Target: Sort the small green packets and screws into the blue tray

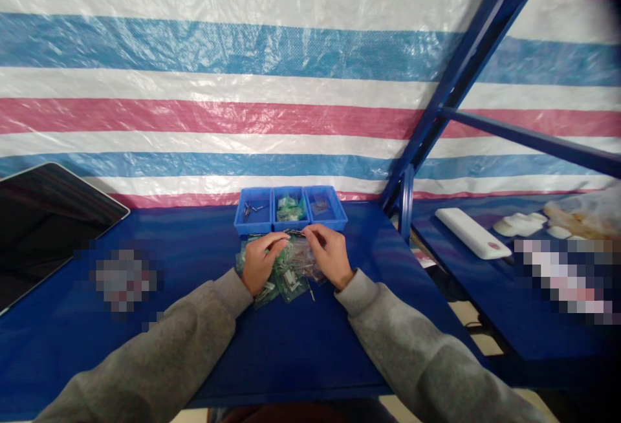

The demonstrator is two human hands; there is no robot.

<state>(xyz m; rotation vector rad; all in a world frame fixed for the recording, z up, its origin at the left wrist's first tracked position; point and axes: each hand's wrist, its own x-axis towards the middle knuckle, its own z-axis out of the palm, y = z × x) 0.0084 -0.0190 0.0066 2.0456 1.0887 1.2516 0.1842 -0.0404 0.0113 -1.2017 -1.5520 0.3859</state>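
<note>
Over a pile of small clear and greenish plastic bags (pixel 290 279), my left hand (pixel 259 261) and my right hand (pixel 330 253) face each other with fingers pinched. A thin dark piece (pixel 294 232) shows between the fingertips, at the right hand's fingers; its kind is too small to tell. What the left fingers hold, if anything, is hidden. Some bags contain small metallic or whitish parts. One loose slim metal piece (pixel 312 294) lies at the pile's near right edge.
Behind the pile stand three joined blue bins: the left bin (pixel 254 226) has slim metal pieces, the middle bin (pixel 291 224) greenish bags, the right bin (pixel 328 221) a few clear bags. A dark screen (pixel 43 229) is at left. A blue frame post (pixel 436 119) and white power bank (pixel 471 233) are at right.
</note>
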